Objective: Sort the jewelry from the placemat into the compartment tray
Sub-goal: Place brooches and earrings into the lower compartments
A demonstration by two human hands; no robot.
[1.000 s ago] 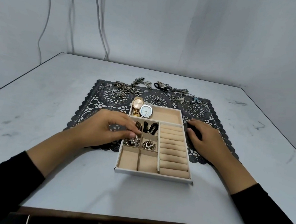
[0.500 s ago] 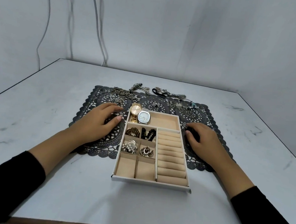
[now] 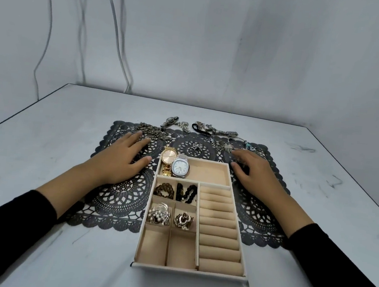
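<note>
We cannot read any writing: the dials of the gold watch (image 3: 168,157) and the silver watch (image 3: 181,166) are too small to show a brand. Both lie at the left end of the wide far compartment of the tray (image 3: 190,273), the gold one leaning over the far rim. The rest of that compartment shows bare beige lining. Nearer us, brown beads (image 3: 164,189) and black beads (image 3: 187,192) fill the first pair of small compartments. A pearl brooch (image 3: 159,213) and a brown brooch (image 3: 183,219) fill the second pair, and the nearest pair shows only lining. Ring rolls (image 3: 219,227) run down the right side.

The tray sits on the middle of the mat (image 3: 118,196), its near end overhanging the mat's scalloped edge onto the table (image 3: 44,152). Our left hand (image 3: 122,157) lies flat on the mat left of the tray, fingers straight and slightly spread, tips reaching the chains (image 3: 154,135) near the mat's far-left corner. Our right hand (image 3: 256,175) rests on the mat just right of the tray's far corner, fingers bent; we cannot tell whether they pinch anything. Other pieces are strung along the mat's far edge: a charm (image 3: 196,146), a black band (image 3: 199,129), a fan pendant (image 3: 228,148) and a turquoise piece (image 3: 249,146). Bare tabletop lies wide on both sides of the mat and in front of the tray, out to the table's edges. The far edge meets the wall (image 3: 238,55), where cables (image 3: 121,57) hang
</note>
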